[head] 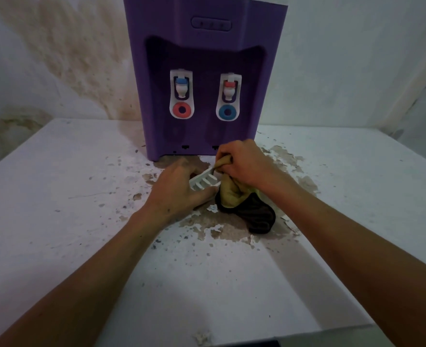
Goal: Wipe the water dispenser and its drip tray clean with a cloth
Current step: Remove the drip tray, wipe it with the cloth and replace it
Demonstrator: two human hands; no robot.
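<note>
A purple water dispenser [202, 78] with two white taps stands at the back of a white table [69, 176]. In front of it my left hand [179, 191] holds the white slotted drip tray [204, 181], thumb along its near edge, tilted off the table. My right hand [242, 164] grips a bunched yellow-and-dark-brown cloth [234, 196] and presses part of it against the tray's right end. The rest of the cloth hangs down onto the table.
The table's white coating is peeled and flaking around the dispenser's base, with brown patches [227, 231] and loose flakes. Stained walls close in behind and on both sides. A dark object [257, 344] shows at the table's front edge.
</note>
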